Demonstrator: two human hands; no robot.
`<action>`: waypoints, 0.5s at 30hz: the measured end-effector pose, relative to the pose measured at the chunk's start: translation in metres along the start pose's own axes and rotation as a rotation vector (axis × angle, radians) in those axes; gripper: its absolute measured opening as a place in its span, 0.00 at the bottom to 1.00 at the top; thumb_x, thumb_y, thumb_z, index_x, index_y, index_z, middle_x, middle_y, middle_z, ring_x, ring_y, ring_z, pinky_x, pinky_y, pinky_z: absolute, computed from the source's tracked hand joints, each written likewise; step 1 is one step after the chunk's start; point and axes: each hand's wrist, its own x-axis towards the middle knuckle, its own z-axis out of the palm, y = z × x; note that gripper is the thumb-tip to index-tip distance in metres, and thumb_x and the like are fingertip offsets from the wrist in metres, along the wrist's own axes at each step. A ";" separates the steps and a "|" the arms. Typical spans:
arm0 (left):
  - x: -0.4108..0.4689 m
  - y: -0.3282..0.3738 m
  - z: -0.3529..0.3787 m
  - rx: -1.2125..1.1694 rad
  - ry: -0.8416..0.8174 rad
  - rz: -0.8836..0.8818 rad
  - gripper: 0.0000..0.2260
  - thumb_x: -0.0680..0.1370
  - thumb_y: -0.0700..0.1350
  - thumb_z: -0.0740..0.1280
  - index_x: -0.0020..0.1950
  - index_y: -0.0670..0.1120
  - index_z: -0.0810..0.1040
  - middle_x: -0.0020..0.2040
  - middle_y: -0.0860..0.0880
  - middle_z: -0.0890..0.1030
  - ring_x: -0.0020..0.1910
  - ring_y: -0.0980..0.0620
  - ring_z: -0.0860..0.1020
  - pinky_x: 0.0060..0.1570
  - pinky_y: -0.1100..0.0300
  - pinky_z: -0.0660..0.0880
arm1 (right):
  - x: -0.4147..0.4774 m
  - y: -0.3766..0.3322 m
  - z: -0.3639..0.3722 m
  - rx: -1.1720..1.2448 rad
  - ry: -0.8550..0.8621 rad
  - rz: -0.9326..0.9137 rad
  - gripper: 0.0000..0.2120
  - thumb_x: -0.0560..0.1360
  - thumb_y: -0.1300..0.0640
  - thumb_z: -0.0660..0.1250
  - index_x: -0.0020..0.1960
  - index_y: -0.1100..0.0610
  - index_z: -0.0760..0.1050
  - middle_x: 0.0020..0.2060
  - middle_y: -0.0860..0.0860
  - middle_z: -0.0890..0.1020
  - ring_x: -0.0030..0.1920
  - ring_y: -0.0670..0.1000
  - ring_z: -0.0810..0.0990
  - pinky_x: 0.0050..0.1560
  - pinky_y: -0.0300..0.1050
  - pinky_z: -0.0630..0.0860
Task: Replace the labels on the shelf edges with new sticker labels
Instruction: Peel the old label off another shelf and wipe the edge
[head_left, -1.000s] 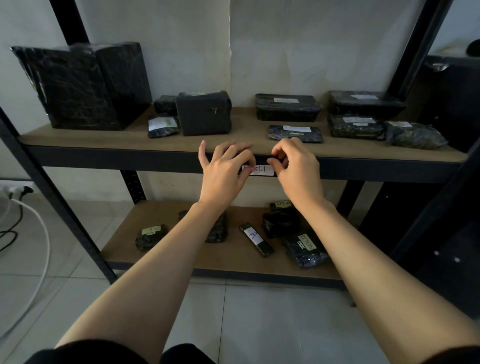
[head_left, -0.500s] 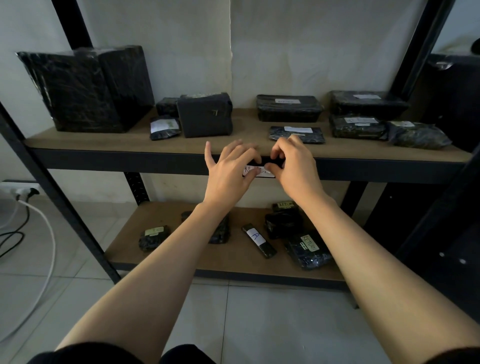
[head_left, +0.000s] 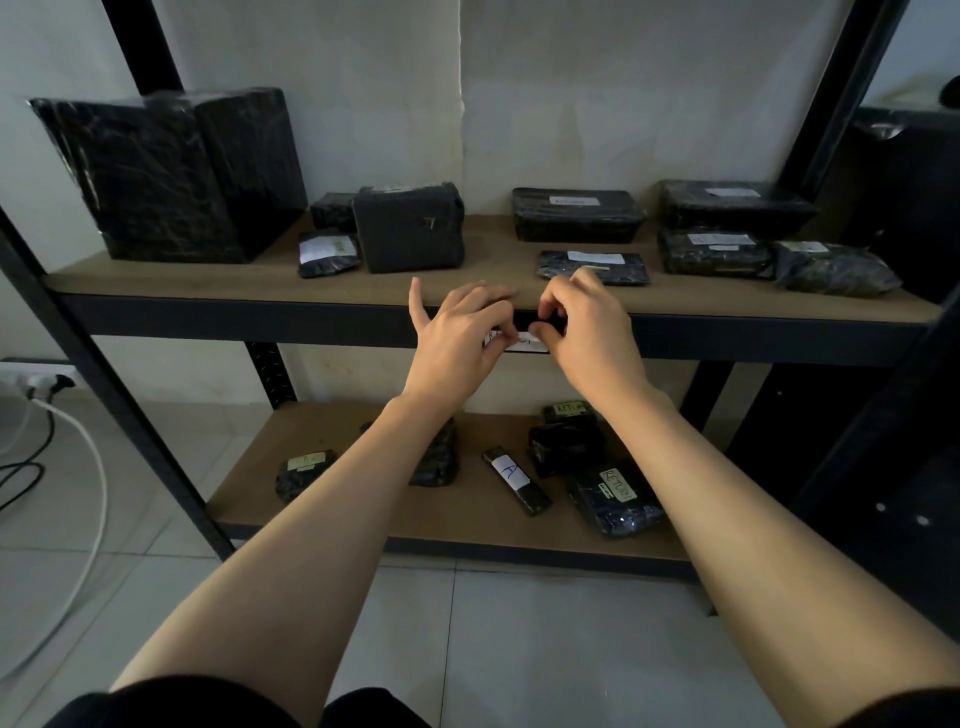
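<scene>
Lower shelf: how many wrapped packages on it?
5, possibly more hidden: far-left package, one behind the left forearm, slim "A" package, black bundle, "RETURN" package.

Matt brown wood-look shelf board (head_left: 208, 283) mid-frame, w/ matt dark metal front edge (head_left: 234, 319). White paper label (head_left: 522, 343) at centre on that edge, smooth. Big black film-wrapped box (head_left: 150, 176) upper left, glossy, crinkled. Pale glossy floor tiles (head_left: 519, 649) at bottom.
</scene>
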 end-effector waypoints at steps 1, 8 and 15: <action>0.001 0.000 -0.001 -0.014 -0.010 -0.005 0.03 0.75 0.42 0.68 0.41 0.46 0.79 0.62 0.53 0.78 0.67 0.48 0.70 0.68 0.35 0.40 | 0.000 0.000 0.000 -0.014 -0.001 -0.003 0.08 0.72 0.58 0.71 0.46 0.59 0.73 0.47 0.54 0.73 0.42 0.47 0.70 0.39 0.41 0.67; 0.004 -0.002 -0.005 -0.049 -0.071 -0.011 0.04 0.75 0.42 0.68 0.40 0.46 0.78 0.63 0.54 0.76 0.67 0.50 0.69 0.69 0.37 0.40 | -0.002 -0.006 0.000 -0.031 0.019 0.026 0.07 0.72 0.59 0.70 0.47 0.59 0.73 0.49 0.56 0.74 0.47 0.53 0.76 0.40 0.40 0.67; 0.007 -0.004 -0.010 -0.076 -0.142 -0.019 0.04 0.75 0.43 0.69 0.40 0.47 0.78 0.65 0.55 0.75 0.67 0.53 0.69 0.69 0.38 0.39 | -0.004 -0.007 -0.001 -0.050 0.046 0.012 0.12 0.72 0.58 0.70 0.50 0.59 0.70 0.48 0.56 0.75 0.47 0.53 0.76 0.39 0.40 0.66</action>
